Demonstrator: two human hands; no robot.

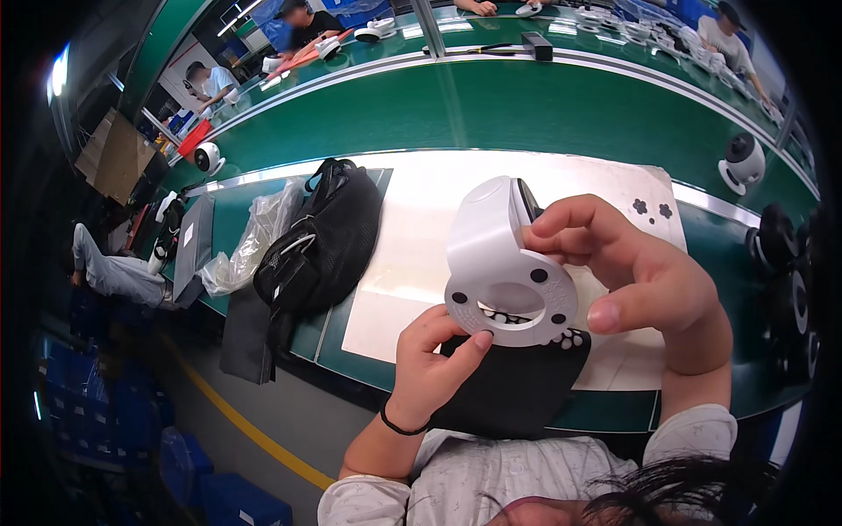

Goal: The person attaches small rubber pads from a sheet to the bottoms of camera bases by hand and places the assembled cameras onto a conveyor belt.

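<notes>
A white plastic device (484,230) with a curved arm and a ring-shaped base (561,302) is tilted up over the table, underside facing me. Several round black pads dot the ring, and part of a dark disc shows behind the arm. My left hand (430,359) pinches the ring's lower left rim, thumb in front. The index and middle fingers of my right hand (649,272) curl against the device beside its arm; the thumb stands apart from the ring. Below lies a black sheet (509,386) with pale flower-shaped marks at its edge.
White paper (412,202) with black flower-shaped pieces (653,209) covers the tabletop. A black bag (329,241) and clear plastic (263,232) lie left. Dark round parts (781,289) stand right. Similar white devices (744,162) sit along the green belt (368,118); people work beyond.
</notes>
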